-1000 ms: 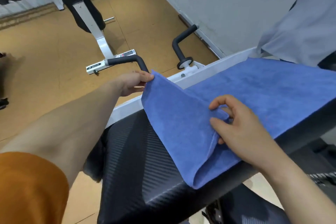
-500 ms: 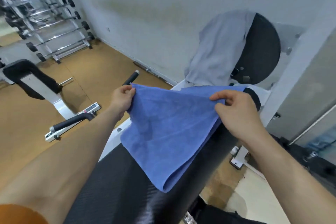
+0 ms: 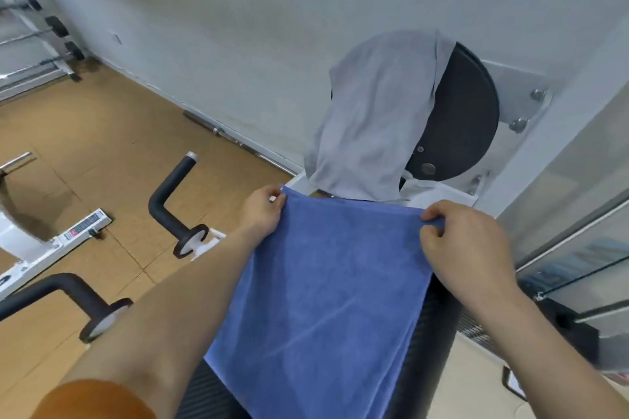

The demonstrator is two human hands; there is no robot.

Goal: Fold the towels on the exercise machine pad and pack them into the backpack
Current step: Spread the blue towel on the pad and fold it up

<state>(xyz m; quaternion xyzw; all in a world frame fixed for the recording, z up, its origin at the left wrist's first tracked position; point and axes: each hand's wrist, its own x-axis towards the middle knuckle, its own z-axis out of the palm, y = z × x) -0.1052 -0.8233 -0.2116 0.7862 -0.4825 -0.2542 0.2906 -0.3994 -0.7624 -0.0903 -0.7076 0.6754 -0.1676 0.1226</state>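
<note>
Since the frame before, both hands have carried the blue towel [image 3: 326, 282] further out, and it now lies doubled along the black pad [image 3: 434, 333]. The left hand [image 3: 263, 211] has its fingers clamped on the far left corner, and the right hand [image 3: 466, 241] pinches the far right corner. Just beyond that far edge hangs a grey towel [image 3: 371, 119], draped over a round black disc [image 3: 466, 112] that closes off the far end. To the left, two black handles [image 3: 170, 201] jut out over the brown floor [image 3: 102, 133]. A strip of pad shows bare along the towel's right edge. Glass panels [image 3: 578, 248] stand close on the right.
</note>
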